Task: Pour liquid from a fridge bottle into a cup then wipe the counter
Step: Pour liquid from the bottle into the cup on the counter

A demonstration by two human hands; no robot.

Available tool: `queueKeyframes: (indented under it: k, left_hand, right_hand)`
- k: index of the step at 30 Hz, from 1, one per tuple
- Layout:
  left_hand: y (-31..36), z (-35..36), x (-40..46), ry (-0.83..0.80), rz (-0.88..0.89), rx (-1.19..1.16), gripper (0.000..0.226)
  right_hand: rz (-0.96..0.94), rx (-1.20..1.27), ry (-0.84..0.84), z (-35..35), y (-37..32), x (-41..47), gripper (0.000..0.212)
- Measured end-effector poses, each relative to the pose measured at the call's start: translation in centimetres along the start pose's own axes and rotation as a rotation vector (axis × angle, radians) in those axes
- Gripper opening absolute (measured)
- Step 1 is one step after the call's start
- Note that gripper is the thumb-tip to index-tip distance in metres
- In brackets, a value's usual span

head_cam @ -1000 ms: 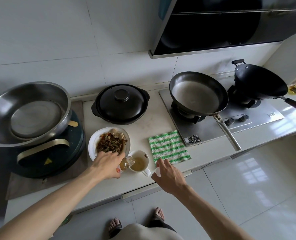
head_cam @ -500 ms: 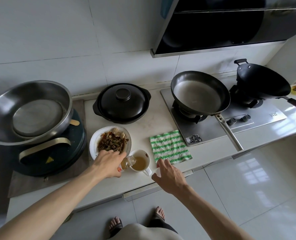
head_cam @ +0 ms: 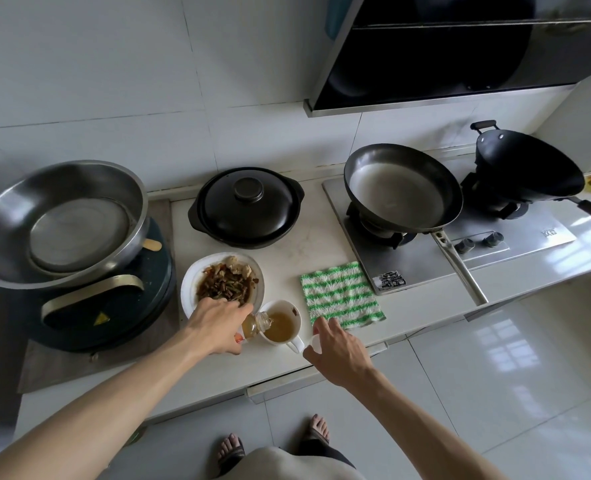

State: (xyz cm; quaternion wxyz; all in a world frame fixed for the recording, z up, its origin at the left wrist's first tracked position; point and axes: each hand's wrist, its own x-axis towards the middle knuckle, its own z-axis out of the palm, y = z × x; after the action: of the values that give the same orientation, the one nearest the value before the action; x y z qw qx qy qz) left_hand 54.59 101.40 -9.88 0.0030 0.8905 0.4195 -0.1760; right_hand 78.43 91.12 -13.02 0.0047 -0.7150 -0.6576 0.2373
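My left hand [head_cam: 216, 325] grips a small clear bottle [head_cam: 255, 325] of amber liquid, tipped to the right with its mouth over a white cup [head_cam: 296, 318]. The cup stands near the counter's front edge and holds yellowish liquid. My right hand [head_cam: 339, 349] hovers just right of the cup's handle and pinches a small white bottle cap [head_cam: 316, 342]. A green and white striped cloth [head_cam: 342, 294] lies flat on the counter just beyond my right hand.
A white plate of cooked food [head_cam: 223, 284] sits behind my left hand. A black lidded clay pot [head_cam: 247, 206] stands further back. A steel basin [head_cam: 57, 220] rests on a cooker at the left. A frying pan [head_cam: 403, 188] and a wok [head_cam: 526, 166] sit on the gas hob.
The liquid in the cup has risen a little. Both hands stay almost where they were.
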Motion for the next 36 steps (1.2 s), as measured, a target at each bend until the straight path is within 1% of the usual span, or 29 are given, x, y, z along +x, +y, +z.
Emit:
queueKeyframes:
  k: [8, 13, 28, 36]
  left_hand:
    - [-0.06, -0.34, 0.33, 0.0, 0.003, -0.006, 0.063]
    - [-0.03, -0.47, 0.37, -0.006, 0.002, 0.0, 0.059]
    - [0.06, -0.75, 0.35, -0.016, 0.009, 0.002, 0.064]
    - [0.2, -1.05, 0.44, -0.023, 0.013, 0.018, 0.063]
  right_hand:
    - [0.012, 0.002, -0.007, -0.08, -0.04, 0.09, 0.042]
    - [0.017, -0.009, -0.01, 0.02, -0.17, 0.21, 0.042]
    - [0.004, -0.018, -0.016, 0.19, -0.47, 0.0, 0.044]
    - [0.012, -0.007, -0.026, 0.05, -0.49, -0.1, 0.044]
